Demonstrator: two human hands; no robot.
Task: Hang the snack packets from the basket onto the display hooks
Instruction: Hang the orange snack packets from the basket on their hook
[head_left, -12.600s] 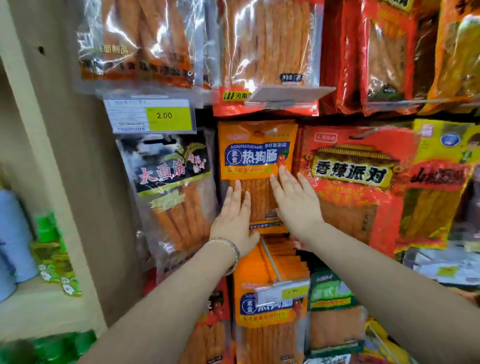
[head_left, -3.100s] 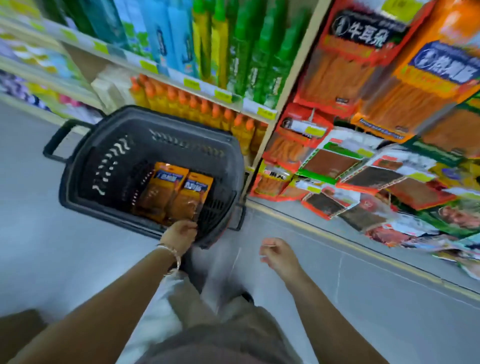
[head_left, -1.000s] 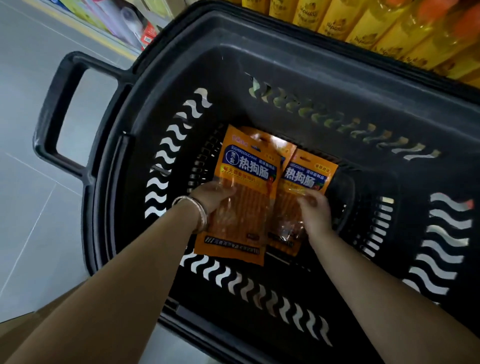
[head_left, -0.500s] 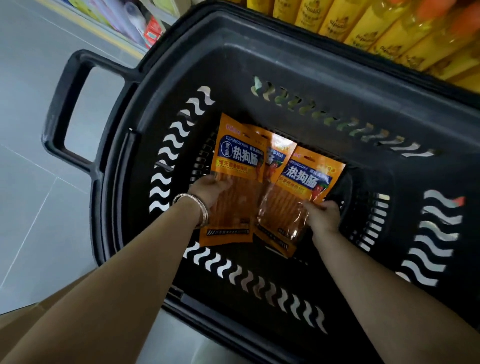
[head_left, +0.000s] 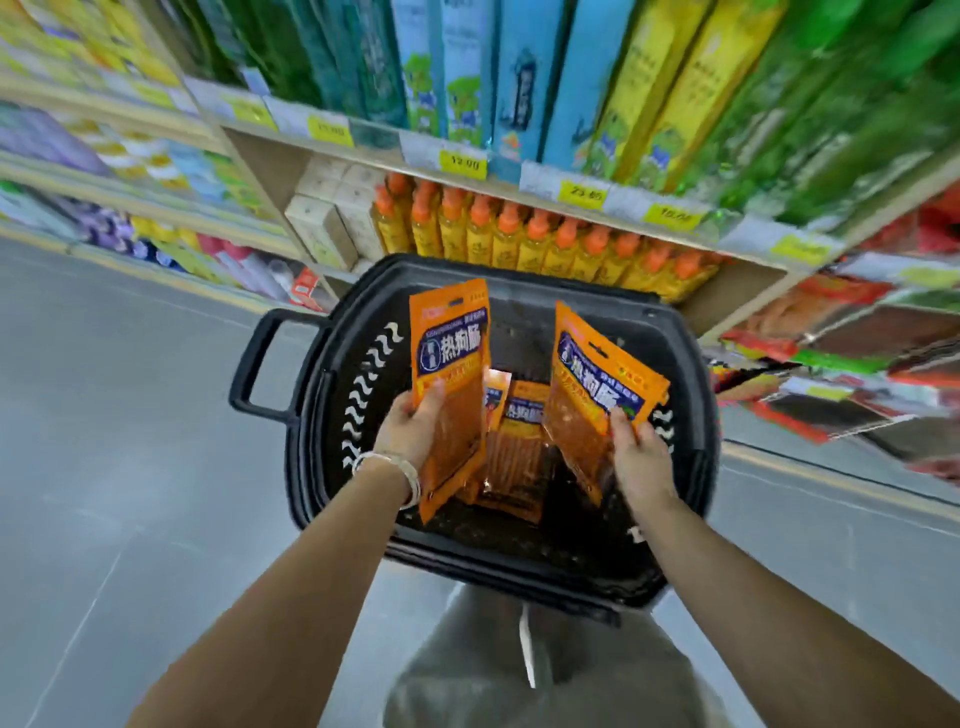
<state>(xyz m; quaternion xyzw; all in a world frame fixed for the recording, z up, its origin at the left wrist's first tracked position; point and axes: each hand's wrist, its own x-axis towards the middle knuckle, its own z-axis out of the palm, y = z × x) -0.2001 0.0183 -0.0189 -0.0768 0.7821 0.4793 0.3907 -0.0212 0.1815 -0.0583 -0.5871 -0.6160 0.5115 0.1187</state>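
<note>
Two packets are out of the basket, one in each hand. The left packet (head_left: 451, 364) stands almost upright, and the left hand (head_left: 415, 431) pinches its lower left edge with the thumb laid across the face. The right packet (head_left: 597, 384) leans to the right, with the right hand (head_left: 639, 457) curled round its lower right edge. Both packets hang in the air above the basket (head_left: 332, 395), apart from each other and touching no hook.

At least two spare packets (head_left: 519, 441) lie on the basket bottom between the hands. One is flat and another stands on edge just behind the left packet. I cannot tell whether more are hidden under them.

By my reading, the pick-up for this round is done and the hanging has not begun. These two packets have yet to be carried to the hooks, and the spare ones need at least one more trip.

The display (head_left: 857, 353) of hanging snacks shows at the right edge, well apart from both hands. It is too blurred for me to make out any hook or free space. Behind the basket, a shelf holds a row of bottles (head_left: 509, 239) with orange caps. The basket sits on a grey floor (head_left: 130, 467).
</note>
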